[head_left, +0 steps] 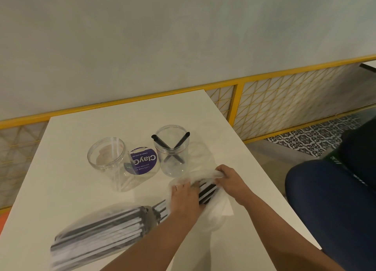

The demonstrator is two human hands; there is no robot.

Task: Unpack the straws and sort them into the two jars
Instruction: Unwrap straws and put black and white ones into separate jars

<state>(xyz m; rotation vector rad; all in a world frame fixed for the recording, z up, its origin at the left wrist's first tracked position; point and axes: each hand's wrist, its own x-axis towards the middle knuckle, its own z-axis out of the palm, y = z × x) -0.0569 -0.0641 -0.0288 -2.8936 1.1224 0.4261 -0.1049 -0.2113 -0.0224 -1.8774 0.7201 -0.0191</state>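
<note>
Your right hand (230,182) has the grip: thumb and fingers clenched on the bunched mouth of the clear bag (91,220). Your left hand (184,198) lies on the straws (207,190) just beside that grip. You cannot tell whether its fingers curl round them or only press.

The bag lies flat on the bench (67,189). Its long axis runs from the grip down and left toward you, with the mouth at the grip and the blurred closed end near the bench's front edge. The black and white straws inside lie along the same line, their ends showing between your two hands.

Just beyond the grip stands the black-straw jar (173,154), upright, two black straws crossed inside. Farther left is the white-straw jar (105,159), upright, one pale straw leaning in it. A purple sticker (142,162) lies between them. Right of the grip, off the bench, is a dark blue seat (329,205).
</note>
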